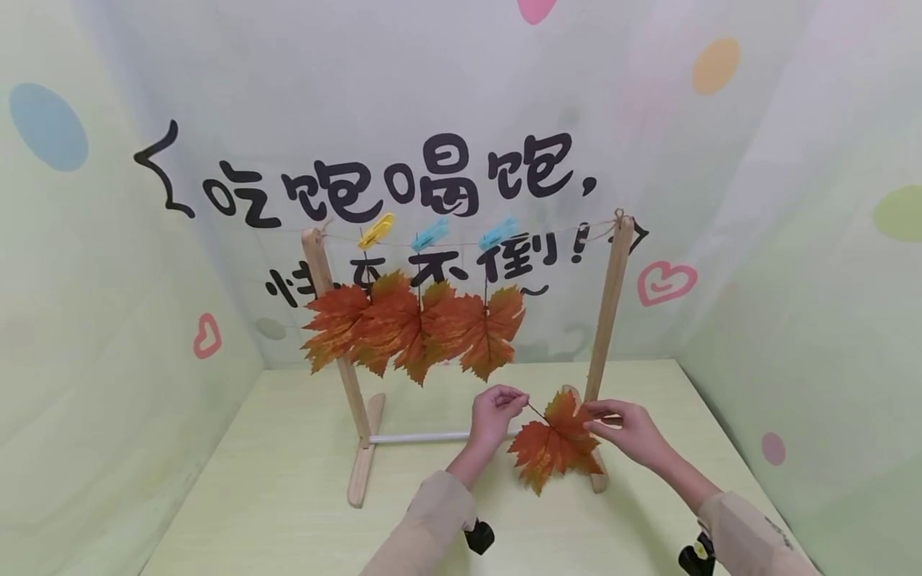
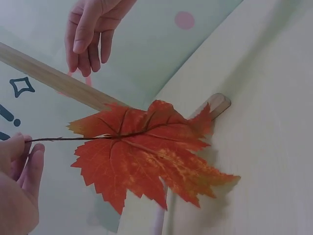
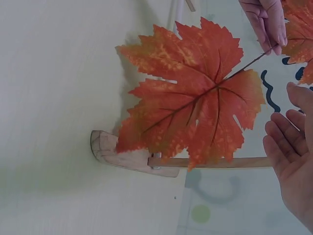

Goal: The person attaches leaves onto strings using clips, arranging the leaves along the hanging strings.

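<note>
My left hand (image 1: 495, 416) pinches the thin dark stem of an orange-red artificial maple leaf (image 1: 553, 445). Its blade hangs to the right of the fingertips, above the table, with veins showing in the left wrist view. To the right of the blade is my right hand (image 1: 632, 430), fingers loosely bent. Both wrist views show this hand apart from the leaf, holding nothing. Three similar leaves (image 1: 488, 336) hang by their stems from a string (image 1: 461, 244), under a yellow clothespin (image 1: 377, 232) and two blue clothespins (image 1: 430, 234).
The string runs between two wooden posts (image 1: 608, 312) of a stand. A pale crossbar (image 1: 421, 438) joins their wooden feet (image 1: 362, 472) on the light table (image 1: 274, 480). Behind stands a printed cloth backdrop (image 1: 461, 80) with black characters; the right post stands close behind the held leaf.
</note>
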